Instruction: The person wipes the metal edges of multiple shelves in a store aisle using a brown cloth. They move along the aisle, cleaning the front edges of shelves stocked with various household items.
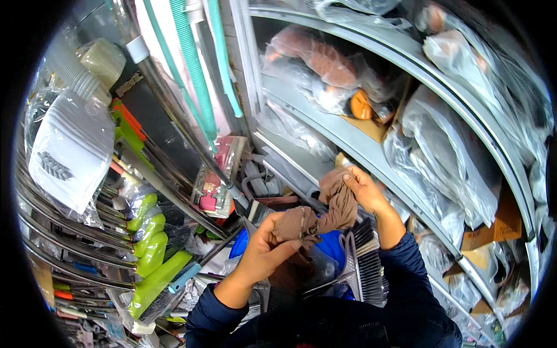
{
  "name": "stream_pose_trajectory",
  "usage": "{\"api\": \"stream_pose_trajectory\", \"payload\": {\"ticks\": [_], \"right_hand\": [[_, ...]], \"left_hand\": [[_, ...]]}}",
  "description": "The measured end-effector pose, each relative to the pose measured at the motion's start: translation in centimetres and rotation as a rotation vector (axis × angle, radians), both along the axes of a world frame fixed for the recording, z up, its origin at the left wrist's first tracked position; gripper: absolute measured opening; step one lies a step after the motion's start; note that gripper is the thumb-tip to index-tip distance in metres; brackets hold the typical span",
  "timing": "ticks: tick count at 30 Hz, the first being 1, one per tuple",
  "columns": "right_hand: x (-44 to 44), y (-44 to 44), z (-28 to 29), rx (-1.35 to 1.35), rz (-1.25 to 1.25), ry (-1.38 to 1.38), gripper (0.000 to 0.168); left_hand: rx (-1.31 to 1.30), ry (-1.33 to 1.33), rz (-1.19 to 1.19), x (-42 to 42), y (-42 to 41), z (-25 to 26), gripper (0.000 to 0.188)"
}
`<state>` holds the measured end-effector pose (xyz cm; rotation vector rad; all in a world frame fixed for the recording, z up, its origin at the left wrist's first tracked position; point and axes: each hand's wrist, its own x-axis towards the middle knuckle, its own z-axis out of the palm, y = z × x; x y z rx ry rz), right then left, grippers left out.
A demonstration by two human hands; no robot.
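A crumpled brown cloth [337, 209] stretches between my two hands. My left hand [263, 248] grips one bunched end of it, thumb on top. At the upper right, my right hand [367, 191] pinches the other end between thumb and fingers. The middle of the cloth looks twisted. Below it sits a blue tub or bucket [328, 252], partly hidden by the cloth and my arms. More brown fabric [293, 272] hangs under my left hand; whether it belongs to the same piece I cannot tell. Close by my right forearm stands a broom head with dark bristles [367, 261].
Metal shelves [417, 65] with plastic-wrapped goods rise at the right, an orange round item [361, 104] among them. Long-handled tools with lime-green heads [150, 252] crowd the left, beside a white wrapped dustpan-like piece [72, 148]. Turquoise corrugated hoses [196, 74] hang at the back.
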<state>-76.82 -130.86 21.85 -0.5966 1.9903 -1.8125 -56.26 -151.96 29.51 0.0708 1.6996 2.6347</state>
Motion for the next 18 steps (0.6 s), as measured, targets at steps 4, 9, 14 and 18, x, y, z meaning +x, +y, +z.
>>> {"api": "stream_pose_trajectory", "payload": {"ticks": [4, 9, 14, 18], "right_hand": [[0.1, 3.9, -0.7, -0.167, -0.183, -0.163, 0.024], [1.6, 4.2, 5.5, -0.658, -0.441, -0.156, 0.025], [-0.9, 5.2, 1.1, 0.763, -0.523, 1.142, 0.047], [-2.9, 2.4, -1.1, 0.894, -0.453, 1.153, 0.056]], "left_hand": [[-0.001, 0.007, -0.084, -0.1, 2.1, -0.2, 0.047], [-0.055, 0.042, -0.061, -0.4, 4.8, -2.0, 0.044], [0.049, -0.102, -0.133, -2.0, 7.0, -3.3, 0.040], [-0.025, -0.105, -0.086, -2.9, 6.7, -6.5, 0.040]]}}
